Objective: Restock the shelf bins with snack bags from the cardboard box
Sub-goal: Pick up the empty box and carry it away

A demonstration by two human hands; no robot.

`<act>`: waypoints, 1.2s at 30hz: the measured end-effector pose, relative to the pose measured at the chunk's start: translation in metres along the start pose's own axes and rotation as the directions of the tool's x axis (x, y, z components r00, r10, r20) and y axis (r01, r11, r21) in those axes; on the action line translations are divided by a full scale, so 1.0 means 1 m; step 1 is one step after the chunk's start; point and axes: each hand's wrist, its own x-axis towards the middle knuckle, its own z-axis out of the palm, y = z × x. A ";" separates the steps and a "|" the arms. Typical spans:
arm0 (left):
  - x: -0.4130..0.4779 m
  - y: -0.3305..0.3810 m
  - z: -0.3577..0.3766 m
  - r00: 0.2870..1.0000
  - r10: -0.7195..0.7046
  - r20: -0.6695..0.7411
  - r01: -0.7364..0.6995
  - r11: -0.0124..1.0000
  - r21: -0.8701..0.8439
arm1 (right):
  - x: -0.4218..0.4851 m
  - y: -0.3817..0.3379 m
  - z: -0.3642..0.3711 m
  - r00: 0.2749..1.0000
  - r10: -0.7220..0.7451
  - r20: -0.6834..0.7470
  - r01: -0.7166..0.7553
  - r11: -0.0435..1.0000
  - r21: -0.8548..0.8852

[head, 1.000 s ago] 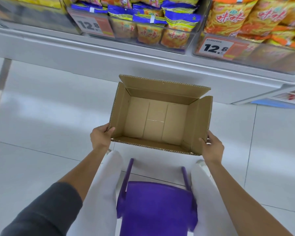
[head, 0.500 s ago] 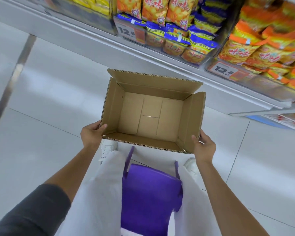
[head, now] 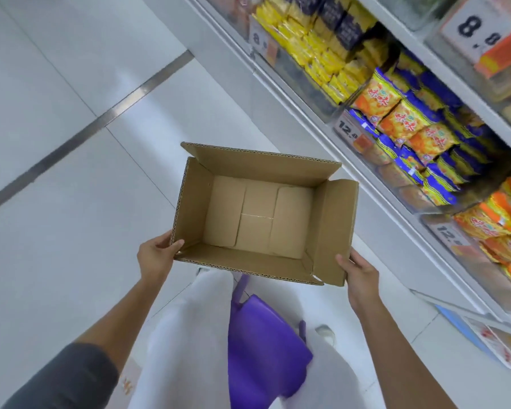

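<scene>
An open cardboard box (head: 257, 219) is held in the air in front of me, flaps up, with nothing inside it. My left hand (head: 157, 255) grips its near left corner. My right hand (head: 357, 271) grips the near right flap. To the right, clear shelf bins (head: 396, 178) hold snack bags: orange bags with blue tops (head: 404, 122), yellow bags (head: 316, 54) further along, and orange bags (head: 502, 228) nearer me.
A purple plastic stool (head: 263, 349) stands below the box between my white-trousered legs. Price tags (head: 348, 132) line the bin fronts. The white tile floor (head: 71, 202) with a metal strip stretches to the left. A lower shelf edge (head: 484, 335) juts out at the right.
The view has swung left, so the shelf now runs down the right side. I have risen off the stool, and both hands keep their hold on the box.
</scene>
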 end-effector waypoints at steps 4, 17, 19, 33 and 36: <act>0.010 -0.010 -0.045 0.989 -0.066 -0.135 0.055 0.995 -0.084 | -0.003 -0.014 0.075 0.998 -0.027 0.048 0.035 0.985 -0.170; 0.116 -0.030 -0.210 0.885 -0.327 -0.332 0.242 0.931 -0.272 | 0.009 -0.024 0.370 0.973 -0.075 0.219 0.198 0.758 -0.621; 0.128 -0.025 -0.237 0.867 -0.346 -0.358 0.240 0.920 -0.309 | 0.002 -0.029 0.414 0.967 -0.082 0.243 0.224 0.733 -0.642; 0.265 -0.016 -0.432 0.711 -0.532 -0.459 0.200 0.780 -0.593 | -0.026 -0.058 0.770 0.852 0.027 0.523 0.418 0.567 -0.710; 0.307 -0.011 -0.481 0.648 -0.597 -0.474 0.201 0.733 -0.650 | -0.030 -0.051 0.866 0.823 0.071 0.564 0.452 0.520 -0.725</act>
